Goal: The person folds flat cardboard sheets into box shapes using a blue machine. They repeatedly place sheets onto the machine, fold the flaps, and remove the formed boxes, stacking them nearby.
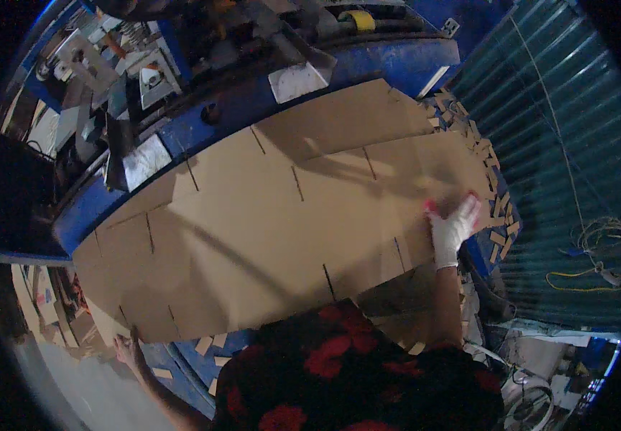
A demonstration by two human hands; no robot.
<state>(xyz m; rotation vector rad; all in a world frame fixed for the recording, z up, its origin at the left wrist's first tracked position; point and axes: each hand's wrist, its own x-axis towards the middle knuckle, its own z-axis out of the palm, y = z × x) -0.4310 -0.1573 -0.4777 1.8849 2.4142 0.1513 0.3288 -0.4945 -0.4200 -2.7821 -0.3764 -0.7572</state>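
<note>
Fingers of the left hand (128,350) touch broad, slotted brown cardboard (267,223) at its near-left corner; whether they grip, I cannot tell. The cardboard spans the middle. The right hand (456,224), in a white, red-tipped glove (448,241), spreads open on the cardboard's right end, thumb apart.

White-gloved right hand (455,228), fingers spread, on slotted cardboard sheet (274,215), right end; left hand (128,350) at lower-left edge. Blue machine (396,59) beyond, cardboard offcuts (497,237) right.

A long, slotted brown cardboard sheet (253,230) lies crosswise mid-view, apparently flat.
</note>
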